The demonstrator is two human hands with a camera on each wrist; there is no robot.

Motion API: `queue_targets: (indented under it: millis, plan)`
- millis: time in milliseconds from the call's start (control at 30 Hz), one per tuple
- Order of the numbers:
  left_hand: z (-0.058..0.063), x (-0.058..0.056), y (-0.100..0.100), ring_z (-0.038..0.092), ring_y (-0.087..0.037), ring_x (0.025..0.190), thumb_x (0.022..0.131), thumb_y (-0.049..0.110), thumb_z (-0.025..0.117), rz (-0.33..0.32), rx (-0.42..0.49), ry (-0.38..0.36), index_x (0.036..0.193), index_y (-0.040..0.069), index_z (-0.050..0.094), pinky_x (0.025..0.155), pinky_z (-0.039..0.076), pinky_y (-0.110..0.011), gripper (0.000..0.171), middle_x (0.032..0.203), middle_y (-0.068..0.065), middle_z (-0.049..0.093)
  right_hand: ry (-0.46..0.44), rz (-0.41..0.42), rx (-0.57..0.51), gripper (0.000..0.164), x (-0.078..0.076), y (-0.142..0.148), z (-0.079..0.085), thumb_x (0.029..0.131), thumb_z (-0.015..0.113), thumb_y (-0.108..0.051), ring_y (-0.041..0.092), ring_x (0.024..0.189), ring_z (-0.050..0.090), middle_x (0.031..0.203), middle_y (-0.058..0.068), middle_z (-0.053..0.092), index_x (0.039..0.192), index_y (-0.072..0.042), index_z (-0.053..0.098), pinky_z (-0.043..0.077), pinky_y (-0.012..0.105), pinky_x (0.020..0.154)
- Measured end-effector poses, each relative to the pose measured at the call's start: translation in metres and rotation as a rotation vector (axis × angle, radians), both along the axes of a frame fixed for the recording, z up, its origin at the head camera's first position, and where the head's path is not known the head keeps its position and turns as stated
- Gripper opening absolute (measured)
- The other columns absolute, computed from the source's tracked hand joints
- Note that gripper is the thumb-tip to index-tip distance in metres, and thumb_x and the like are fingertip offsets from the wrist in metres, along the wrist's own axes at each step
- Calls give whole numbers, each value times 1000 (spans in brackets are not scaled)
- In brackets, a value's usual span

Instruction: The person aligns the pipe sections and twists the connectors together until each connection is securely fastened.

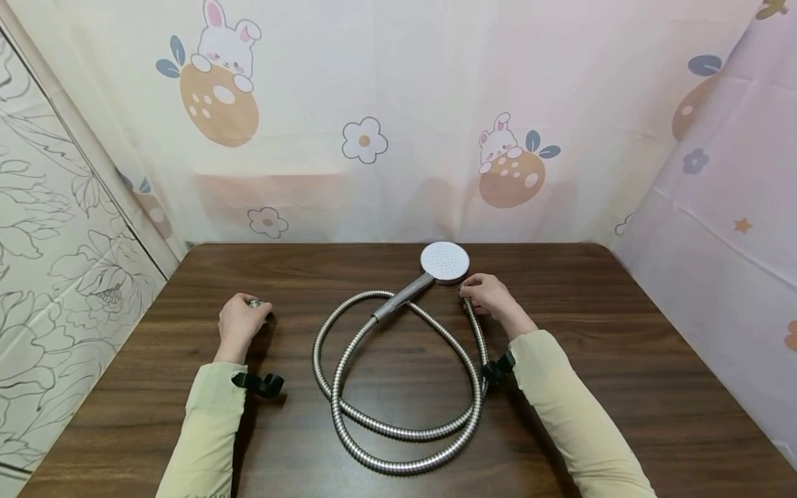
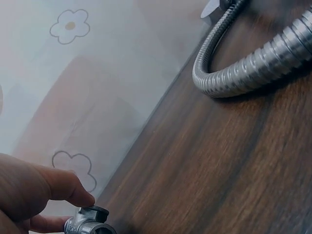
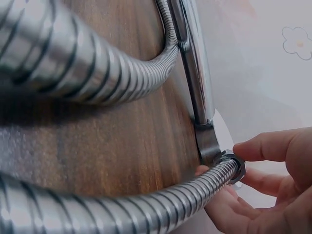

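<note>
A silver metal shower hose (image 1: 398, 434) lies in loops on the wooden table, joined to a handheld shower head (image 1: 445, 261) with a white round face and grey handle. My right hand (image 1: 490, 297) pinches the free end of the hose at its nut (image 3: 239, 167), just right of the shower head. Over on the left, my left hand (image 1: 239, 319) holds a small chrome fitting (image 2: 90, 222) with a round opening and a flat knob, between thumb and fingers. The fitting is partly hidden by the hand in the head view and cut off in the left wrist view.
The brown wooden table (image 1: 598, 332) ends at a curtain (image 1: 411, 90) printed with rabbits and flowers along its back edge. A panel with line-drawn flowers (image 1: 68, 228) stands at the left. Black wrist mounts (image 1: 264, 385) sit on both sleeves.
</note>
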State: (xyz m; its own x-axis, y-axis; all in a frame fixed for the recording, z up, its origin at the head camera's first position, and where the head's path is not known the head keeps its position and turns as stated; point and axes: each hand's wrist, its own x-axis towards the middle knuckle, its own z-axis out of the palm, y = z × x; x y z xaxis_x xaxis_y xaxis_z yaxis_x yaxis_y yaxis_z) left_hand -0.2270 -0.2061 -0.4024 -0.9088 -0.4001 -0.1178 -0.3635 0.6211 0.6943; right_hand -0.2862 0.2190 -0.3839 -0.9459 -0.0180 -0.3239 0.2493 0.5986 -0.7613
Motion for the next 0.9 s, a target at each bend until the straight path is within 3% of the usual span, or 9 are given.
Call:
queue_targets:
  millis: [233,467,667,900]
  plan:
    - [3,2,2,46,-38,103,84,27,52,16,36,19,118,-1,50,79,40,-47,44,115,-23,51,-8,-24,-82,38,2,-1,-3,93,47,-14,17,74,61,106,19,56,127,3,42,50,30,65]
    - [4,0,7,47,-35,105,85,26,53,47,116,97,118,2,49,76,43,-41,41,118,-20,50,-53,-41,-206,46,3,-2,-4,95,42,-9,24,88,58,120,27,45,134,11,29,52,34,78]
    - [5,-1,11,50,-30,99,85,23,57,91,178,183,116,3,50,60,47,-29,37,114,-17,52,-53,-42,-304,43,4,-3,-4,96,39,-8,27,98,54,127,29,39,133,12,30,50,34,83]
    - [9,-3,16,50,-27,99,86,25,59,49,275,164,120,3,47,67,43,-26,42,117,-16,48,-42,-66,-351,44,3,-3,-3,97,38,-8,20,90,55,129,27,37,136,9,28,51,28,78]
